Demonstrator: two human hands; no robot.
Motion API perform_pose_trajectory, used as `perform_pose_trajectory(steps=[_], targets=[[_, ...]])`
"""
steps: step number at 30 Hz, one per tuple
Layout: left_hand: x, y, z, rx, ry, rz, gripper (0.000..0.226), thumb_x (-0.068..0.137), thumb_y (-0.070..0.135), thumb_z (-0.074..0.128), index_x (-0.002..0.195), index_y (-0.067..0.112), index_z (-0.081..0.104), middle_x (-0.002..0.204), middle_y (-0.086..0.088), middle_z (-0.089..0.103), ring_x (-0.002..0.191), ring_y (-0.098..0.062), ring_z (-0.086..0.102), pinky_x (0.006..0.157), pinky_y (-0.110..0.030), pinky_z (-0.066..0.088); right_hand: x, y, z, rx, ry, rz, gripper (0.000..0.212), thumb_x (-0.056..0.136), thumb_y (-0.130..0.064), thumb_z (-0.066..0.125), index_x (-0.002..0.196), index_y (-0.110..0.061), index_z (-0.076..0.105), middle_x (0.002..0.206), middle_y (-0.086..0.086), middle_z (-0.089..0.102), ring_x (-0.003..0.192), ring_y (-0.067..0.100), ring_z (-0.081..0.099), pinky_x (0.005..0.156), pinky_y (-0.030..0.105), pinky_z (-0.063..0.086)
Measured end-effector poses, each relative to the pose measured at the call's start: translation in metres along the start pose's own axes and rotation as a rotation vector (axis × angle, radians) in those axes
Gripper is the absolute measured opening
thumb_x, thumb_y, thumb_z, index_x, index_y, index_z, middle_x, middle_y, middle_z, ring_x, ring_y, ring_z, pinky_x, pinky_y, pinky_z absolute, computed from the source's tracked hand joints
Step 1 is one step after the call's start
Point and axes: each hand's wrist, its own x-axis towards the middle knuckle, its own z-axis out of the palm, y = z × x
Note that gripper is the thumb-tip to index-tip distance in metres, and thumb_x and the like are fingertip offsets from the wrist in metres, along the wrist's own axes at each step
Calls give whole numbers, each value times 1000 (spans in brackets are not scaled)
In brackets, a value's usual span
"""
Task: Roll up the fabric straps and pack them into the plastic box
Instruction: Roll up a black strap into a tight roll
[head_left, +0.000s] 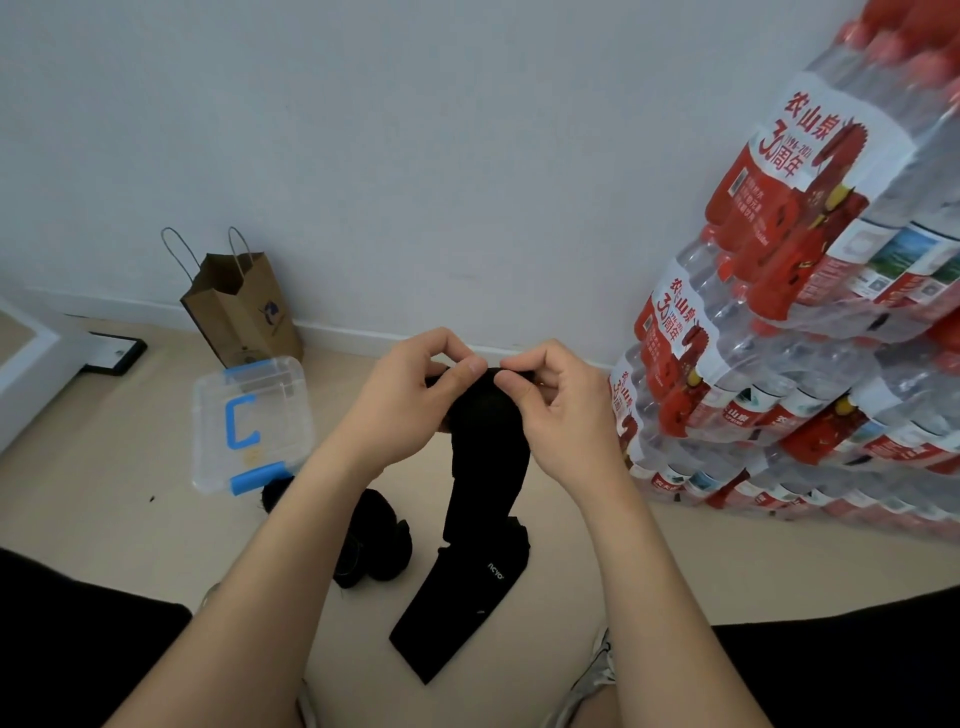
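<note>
Shrink-wrapped packs of water bottles (810, 332) tower right of the right hand (558, 410). A lidded plastic box (249, 421) sits on the floor left of the left hand (410, 400). Both hands pinch the top of a black fabric strap (483, 467); its tail hangs to the floor below them, beside rolled straps (379, 540).

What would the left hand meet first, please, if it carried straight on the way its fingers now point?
The left hand points rightward, so it would probably first meet the right hand, pinching the same black strap. Their fingertips look nearly touching, though depth is hard to judge.
</note>
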Motion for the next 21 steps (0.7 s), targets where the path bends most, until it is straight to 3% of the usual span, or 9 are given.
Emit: perform_pose_trajectory(steps=[4, 8, 11, 13, 16, 18, 21], targets=[[-1, -6, -9, -184, -38, -52, 13, 100, 10, 75, 97, 0, 68, 99, -20, 81, 92, -38, 79, 80, -43, 67, 0, -2, -2, 41, -28, 5, 21, 92, -7, 84, 90, -27, 78, 92, -13, 82, 90, 5, 80, 82, 19, 61], [1, -9, -11, -211, 48, -35, 12, 86, 8, 89, 93, 14, 82, 99, -8, 83, 91, -23, 80, 76, -29, 63, 2, -4, -5, 68, -64, 35, 27, 89, -3, 86, 89, -29, 79, 91, -12, 83, 89, 6, 81, 82, 19, 61], [0, -10, -13, -192, 51, 4, 21, 82, 5, 92, 94, 20, 85, 99, -6, 83, 94, -23, 81, 86, -34, 64, 4, -8, -7, 97, -60, 34, 22, 91, -8, 86, 90, -29, 79, 92, -6, 84, 91, 12, 82, 84, 27, 64], [-1, -9, -13, -179, 56, 32, 24, 82, -4, 89, 87, 19, 84, 101, -6, 83, 99, -26, 80, 93, -41, 64, 3, -10, -7, 132, -62, 52, 6, 93, -28, 84, 90, -29, 79, 87, 1, 83, 84, 22, 82, 78, 37, 66], [-4, -6, -10, -171, 64, 82, 26, 82, -17, 81, 76, 9, 77, 101, -6, 84, 100, -25, 81, 93, -41, 65, 2, -10, -7, 65, -111, 108, 16, 93, -49, 79, 92, -33, 79, 74, 13, 78, 72, 41, 76, 71, 58, 64], [-6, -3, -6, -145, 79, 113, 20, 83, -17, 80, 78, 1, 74, 99, -4, 84, 97, -23, 81, 91, -38, 65, 1, -9, -8, 62, -133, 127, 11, 94, -42, 83, 93, -31, 81, 77, 7, 81, 73, 32, 80, 73, 57, 65], [-6, 1, -1, -104, 155, 138, 19, 83, -13, 80, 80, 6, 77, 95, 0, 84, 93, -21, 81, 88, -36, 66, 1, -11, -9, 130, -158, 120, 11, 92, -30, 87, 101, -33, 83, 92, -2, 85, 87, 21, 82, 83, 41, 68]])
